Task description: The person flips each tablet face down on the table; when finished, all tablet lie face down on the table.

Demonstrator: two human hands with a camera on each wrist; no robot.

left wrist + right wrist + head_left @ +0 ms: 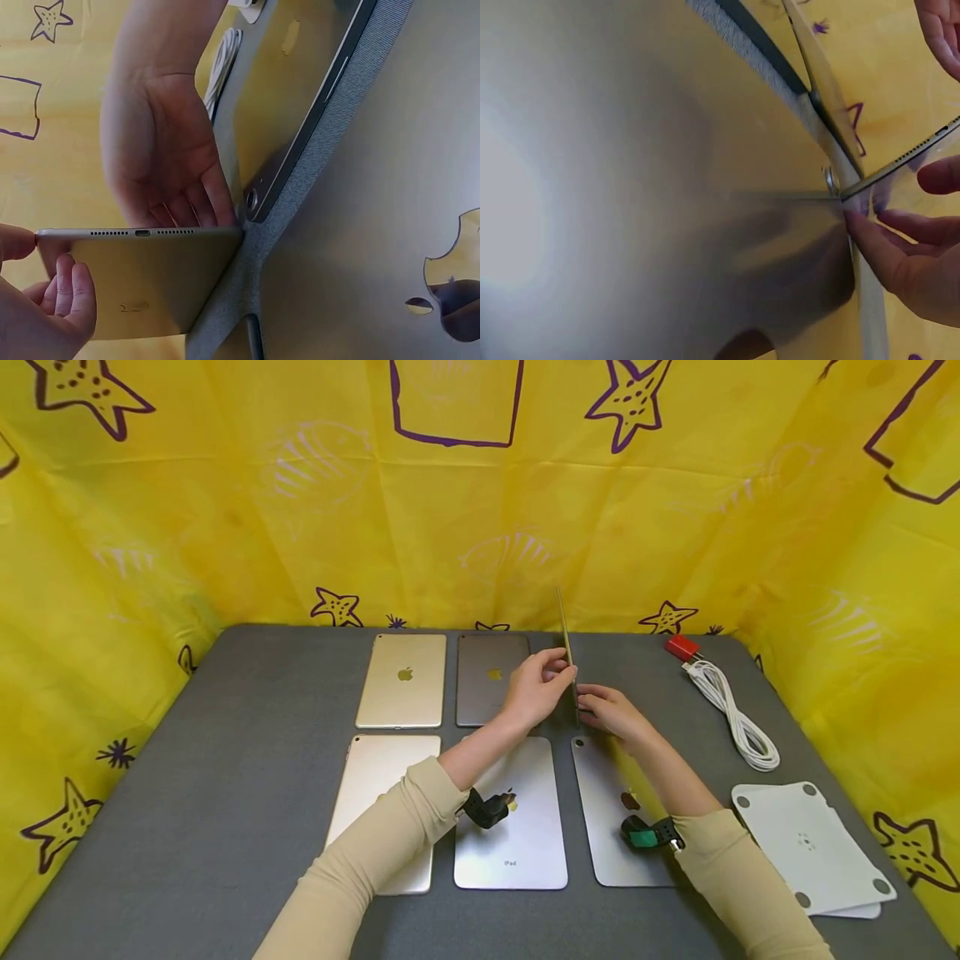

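Note:
A thin tablet [564, 618] stands on edge at the table's back, seen almost edge-on. My left hand [537, 683] pinches it by its near edge, thumb on that edge and fingers against the back, as the left wrist view shows. That view also shows the port and speaker holes along the edge of the tablet [150, 285]. On the other side, my right hand [617, 718] touches the tablet low down near its corner; the fingers [877, 251] lie along one face. Below the hands lie a silver tablet [510, 843] and a grey tablet [600, 802], backs up.
Further left lie a gold tablet [401, 693], a dark grey tablet [480, 693] and a pale gold tablet [390, 760]. To the right are a red charger plug [682, 648], a coiled white cable [738, 718] and stacked white plates [810, 843] with round grey pads. Yellow cloth [450, 527] surrounds the table.

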